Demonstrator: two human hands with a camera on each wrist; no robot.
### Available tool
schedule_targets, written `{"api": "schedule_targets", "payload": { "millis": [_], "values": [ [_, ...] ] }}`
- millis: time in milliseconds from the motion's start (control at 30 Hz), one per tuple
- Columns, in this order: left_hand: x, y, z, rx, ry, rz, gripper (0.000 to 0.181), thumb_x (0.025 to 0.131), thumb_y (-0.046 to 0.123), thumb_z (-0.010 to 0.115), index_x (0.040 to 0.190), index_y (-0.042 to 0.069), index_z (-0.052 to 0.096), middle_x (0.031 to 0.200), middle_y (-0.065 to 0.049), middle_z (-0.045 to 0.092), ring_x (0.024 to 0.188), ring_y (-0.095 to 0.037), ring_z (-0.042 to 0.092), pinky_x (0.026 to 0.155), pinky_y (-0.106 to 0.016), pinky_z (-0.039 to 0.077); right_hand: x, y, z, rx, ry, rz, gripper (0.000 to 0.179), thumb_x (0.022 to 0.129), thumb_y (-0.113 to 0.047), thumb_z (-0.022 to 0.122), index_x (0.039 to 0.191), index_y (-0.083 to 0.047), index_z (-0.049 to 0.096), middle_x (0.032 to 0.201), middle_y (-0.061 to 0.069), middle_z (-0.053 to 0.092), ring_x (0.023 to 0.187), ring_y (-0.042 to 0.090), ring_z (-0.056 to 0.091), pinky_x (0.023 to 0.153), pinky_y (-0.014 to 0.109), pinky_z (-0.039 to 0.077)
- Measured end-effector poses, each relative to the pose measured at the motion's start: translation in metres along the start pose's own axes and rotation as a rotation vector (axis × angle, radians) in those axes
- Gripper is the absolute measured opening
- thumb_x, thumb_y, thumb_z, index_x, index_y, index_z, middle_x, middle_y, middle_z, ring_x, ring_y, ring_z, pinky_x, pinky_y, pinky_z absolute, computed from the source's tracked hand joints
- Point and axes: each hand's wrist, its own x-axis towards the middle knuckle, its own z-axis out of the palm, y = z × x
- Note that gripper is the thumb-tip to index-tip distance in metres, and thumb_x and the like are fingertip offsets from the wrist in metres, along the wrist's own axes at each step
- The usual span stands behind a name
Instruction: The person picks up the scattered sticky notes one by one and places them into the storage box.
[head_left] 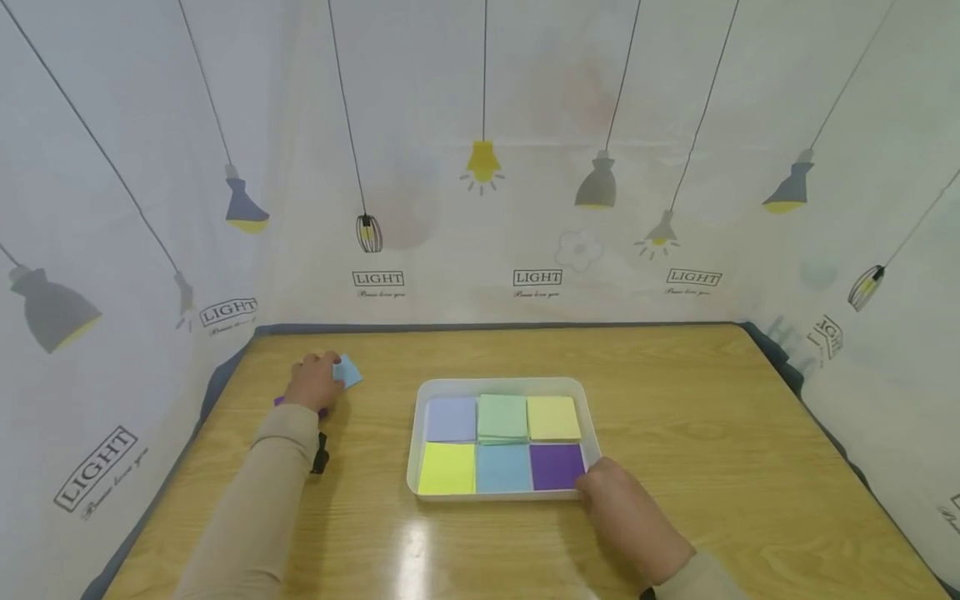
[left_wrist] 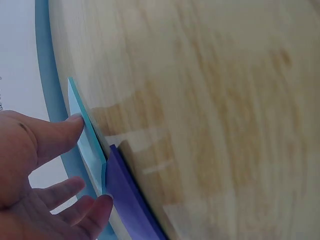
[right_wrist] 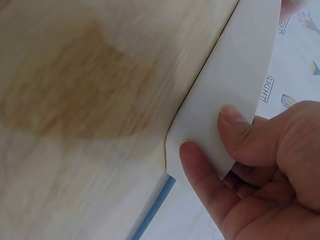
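Observation:
At the left of the table, my left hand (head_left: pixel 313 382) holds a light blue sticky note pad (head_left: pixel 347 372) between thumb and fingers. Its thumb (left_wrist: pixel 67 132) lies on the pad's edge in the left wrist view, a fingertip at the lower corner. A purple pad (left_wrist: pixel 127 200) lies right beside it, mostly hidden under the hand in the head view. My right hand (head_left: pixel 630 517) grips the near right corner of a white tray (head_left: pixel 498 497), thumb and forefinger on the outer wall (right_wrist: pixel 215 85). Colored pads fill the tray in two rows, including green (head_left: pixel 502 417) and purple (head_left: pixel 557 467).
A wooden table (head_left: pixel 712 417) carries everything, with a dark blue edge (head_left: pixel 495 326) along its back. Printed sheeting (head_left: pixel 450 100) with lamp drawings surrounds the table. A black strap piece (head_left: pixel 320 454) hangs at the left wrist.

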Motion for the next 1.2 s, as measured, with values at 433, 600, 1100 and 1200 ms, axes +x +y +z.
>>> {"api": "schedule_targets", "payload": {
  "millis": [433, 600, 1100, 1200],
  "values": [
    [-0.002, -0.005, -0.001, 0.047, -0.029, -0.021, 0.06, 0.1, 0.021, 0.056, 0.154, 0.005, 0.033, 0.147, -0.04, 0.035, 0.134, -0.061, 0.033, 0.105, -0.072, 0.037, -0.001, -0.002, -0.002, 0.021, -0.02, -0.009, 0.025, 0.084, 0.006, 0.069, 0.065, -0.009, 0.065, 0.07, 0.003, 0.056, 0.066, 0.011, 0.048, 0.059, 0.029, 0.048],
    [-0.007, -0.002, -0.003, 0.032, 0.053, -0.003, 0.059, 0.096, 0.013, 0.058, 0.151, 0.004, 0.036, 0.146, -0.039, 0.035, 0.133, -0.059, 0.034, 0.105, -0.071, 0.038, -0.002, -0.001, -0.002, 0.016, -0.028, -0.005, 0.025, 0.086, 0.004, 0.069, 0.066, -0.01, 0.065, 0.071, 0.003, 0.055, 0.067, 0.011, 0.048, 0.06, 0.029, 0.049],
    [-0.033, 0.041, -0.027, -0.024, 0.082, 0.078, 0.037, 0.101, 0.004, 0.047, 0.137, -0.002, 0.052, 0.123, -0.025, 0.064, 0.115, -0.041, 0.061, 0.1, -0.056, 0.049, -0.002, 0.0, -0.001, -0.002, -0.02, -0.021, 0.026, 0.085, 0.007, 0.067, 0.066, -0.011, 0.064, 0.071, 0.002, 0.055, 0.067, 0.01, 0.048, 0.061, 0.028, 0.049],
    [-0.038, 0.047, -0.029, -0.038, 0.08, 0.091, 0.037, 0.101, 0.004, 0.047, 0.137, -0.001, 0.052, 0.124, -0.024, 0.063, 0.116, -0.04, 0.06, 0.101, -0.055, 0.049, -0.002, 0.001, -0.001, -0.003, -0.015, -0.03, 0.026, 0.084, 0.008, 0.067, 0.065, -0.01, 0.064, 0.07, 0.002, 0.055, 0.067, 0.011, 0.049, 0.061, 0.028, 0.049]
  ]
}}
